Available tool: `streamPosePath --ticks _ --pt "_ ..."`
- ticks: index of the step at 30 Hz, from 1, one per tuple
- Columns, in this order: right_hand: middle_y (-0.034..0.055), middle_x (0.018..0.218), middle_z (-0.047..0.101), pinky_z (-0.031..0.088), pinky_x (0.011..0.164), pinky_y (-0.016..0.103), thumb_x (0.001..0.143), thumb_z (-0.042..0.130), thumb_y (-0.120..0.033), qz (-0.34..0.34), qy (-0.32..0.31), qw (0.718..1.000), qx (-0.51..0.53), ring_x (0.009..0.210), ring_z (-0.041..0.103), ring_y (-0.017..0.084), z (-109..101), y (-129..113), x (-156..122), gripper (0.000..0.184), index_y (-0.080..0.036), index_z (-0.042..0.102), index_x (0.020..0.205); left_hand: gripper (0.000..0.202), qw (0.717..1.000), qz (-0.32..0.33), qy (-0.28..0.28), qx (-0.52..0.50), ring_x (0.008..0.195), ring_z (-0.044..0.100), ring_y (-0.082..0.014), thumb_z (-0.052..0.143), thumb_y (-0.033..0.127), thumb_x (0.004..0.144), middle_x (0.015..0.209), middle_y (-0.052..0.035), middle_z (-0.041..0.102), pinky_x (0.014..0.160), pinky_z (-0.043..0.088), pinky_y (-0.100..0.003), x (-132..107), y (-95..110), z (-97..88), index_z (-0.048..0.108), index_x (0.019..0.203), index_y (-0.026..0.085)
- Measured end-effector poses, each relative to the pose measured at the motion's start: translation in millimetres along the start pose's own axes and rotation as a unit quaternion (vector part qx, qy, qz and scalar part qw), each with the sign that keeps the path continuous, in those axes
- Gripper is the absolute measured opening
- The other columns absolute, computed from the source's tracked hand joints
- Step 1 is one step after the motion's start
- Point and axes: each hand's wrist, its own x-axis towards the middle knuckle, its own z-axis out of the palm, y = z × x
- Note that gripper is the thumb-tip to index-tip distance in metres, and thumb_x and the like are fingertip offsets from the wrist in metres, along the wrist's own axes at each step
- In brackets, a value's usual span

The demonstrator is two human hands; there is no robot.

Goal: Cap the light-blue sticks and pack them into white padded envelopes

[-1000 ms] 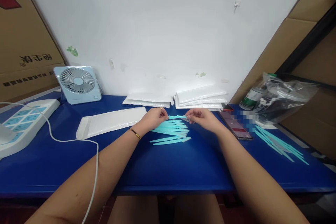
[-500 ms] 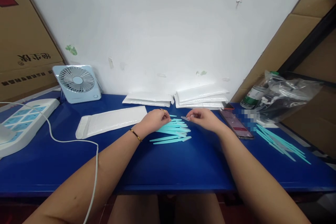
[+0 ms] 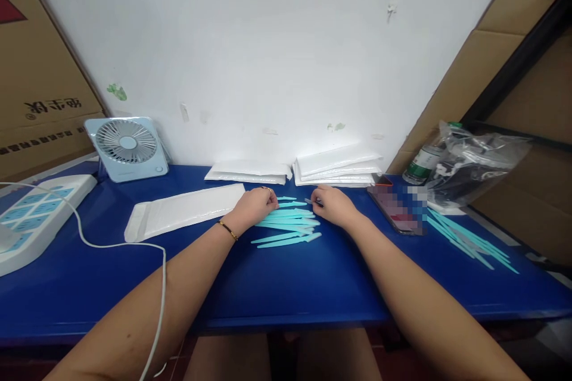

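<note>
Several slim turquoise eyebrow razors (image 3: 288,221) lie side by side in a loose pile at the middle of the blue table. Over the pile's upper left edge is my left hand (image 3: 255,207), its thumb and fingers pinched on one razor (image 3: 286,198) whose tip points right. My right hand (image 3: 334,207) is closed just right of the pile. A small translucent piece like a blade cap (image 3: 308,201) sticks out from its fingertips, apart from the razor's tip. A long white padded envelope (image 3: 185,212) lies left of my left hand.
White padded envelopes (image 3: 337,164) are stacked by the wall. At right are a phone (image 3: 395,211), more turquoise razors (image 3: 471,239), a bottle (image 3: 422,165) and a plastic bag (image 3: 482,161). A fan (image 3: 127,146), power strip (image 3: 42,214) and white cable (image 3: 163,286) are at left.
The view has shifted slightly. Both hands remain pinched over the pile, and my right hand's fingers have curled in, covering more of the translucent piece.
</note>
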Motion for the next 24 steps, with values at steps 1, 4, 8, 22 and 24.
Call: streamPosePath --ticks 1,4,8,22,24 --pt "0.0043 0.079 0.062 0.037 0.062 0.024 0.075 0.053 -0.018 0.006 -0.002 0.999 0.039 0.068 0.054 0.015 -1.9 1.0 -0.9 0.009 -0.019 0.060 0.080 0.016 1.000 -0.002 0.008 -0.004 0.072 0.060 -0.0168 0.051 0.030 0.079 0.080 -0.0026 0.067 0.058 0.040 -0.024 -0.3 0.8 -1.8 0.063 0.077 0.020" --pt "0.0000 0.070 0.059 0.037 0.058 0.022 0.078 0.050 -0.022 0.018 -0.008 0.986 0.168 0.061 0.051 0.012 -10.2 5.0 -4.6 0.009 -0.019 0.058 0.083 0.017 0.999 -0.008 0.027 -0.017 0.071 0.060 -0.0167 0.051 0.033 0.081 0.079 -0.0026 0.066 0.057 0.040 -0.025 -0.9 1.6 -5.9 0.062 0.080 0.020" --pt "-0.0007 0.068 0.057 0.036 0.055 0.021 0.079 0.050 -0.026 0.014 -0.007 0.972 0.233 0.059 0.046 0.011 -19.7 7.1 -7.8 0.012 -0.018 0.059 0.081 0.020 0.999 -0.010 0.031 -0.022 0.071 0.060 -0.0167 0.052 0.036 0.081 0.080 -0.0029 0.065 0.056 0.040 -0.025 -0.9 0.6 -7.4 0.062 0.080 0.019" --pt "0.0017 0.071 0.063 0.040 0.059 0.024 0.078 0.053 -0.034 -0.011 -0.088 0.951 0.295 0.064 0.053 0.014 -22.9 -3.2 -10.2 0.024 -0.017 0.067 0.087 0.022 0.995 0.066 -0.033 -0.063 0.069 0.059 -0.0157 0.052 0.037 0.079 0.078 -0.0030 0.065 0.058 0.042 -0.024 -4.8 9.2 -10.4 0.065 0.079 0.019" --pt "0.0023 0.073 0.065 0.041 0.061 0.025 0.079 0.052 -0.035 0.013 -0.052 0.962 0.267 0.065 0.055 0.015 -23.4 6.1 -8.7 0.024 -0.017 0.068 0.085 0.024 0.995 0.059 -0.046 -0.073 0.069 0.059 -0.0158 0.052 0.039 0.078 0.078 -0.0030 0.066 0.058 0.042 -0.024 -4.3 5.2 -12.2 0.066 0.080 0.019"
